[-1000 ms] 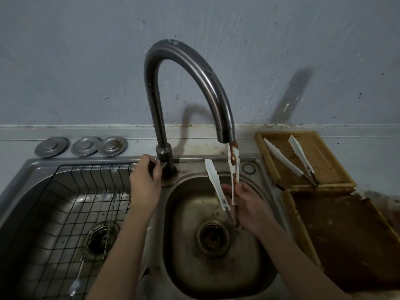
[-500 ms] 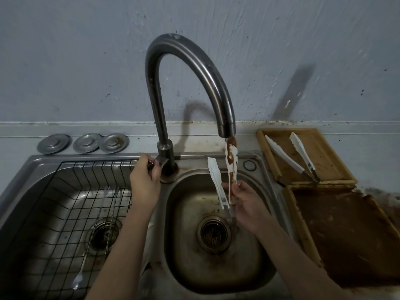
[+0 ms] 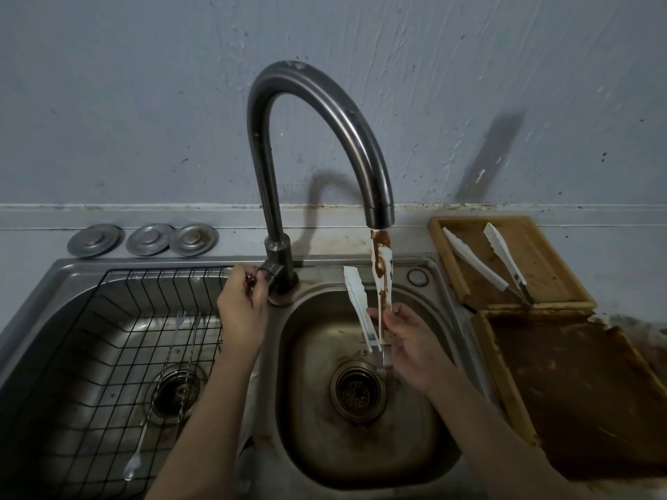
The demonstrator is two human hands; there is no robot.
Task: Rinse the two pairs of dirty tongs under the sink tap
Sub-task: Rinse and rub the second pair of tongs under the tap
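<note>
My right hand [image 3: 411,346] holds a pair of white tongs [image 3: 383,276] upright over the right sink basin [image 3: 317,438]. One arm of the tongs is smeared brown and its tip sits just under the spout of the dark curved tap [image 3: 314,106]; the other arm is clean white. My left hand [image 3: 241,312] grips the tap handle [image 3: 269,274] at the tap's base. No stream of water is visible. A second pair of white tongs [image 3: 485,263] lies on a small wooden tray [image 3: 541,268] to the right.
A larger wooden tray [image 3: 577,402] with brown residue lies on the counter at the right. The left basin [image 3: 65,355] holds a black wire rack and long thin utensils. Three metal discs [image 3: 144,239] sit behind it. A grey wall rises behind the sink.
The dirty tongs stay under the spout. My left hand remains at the tap handle, its fingers now curled onto it. The view has shifted slightly.
</note>
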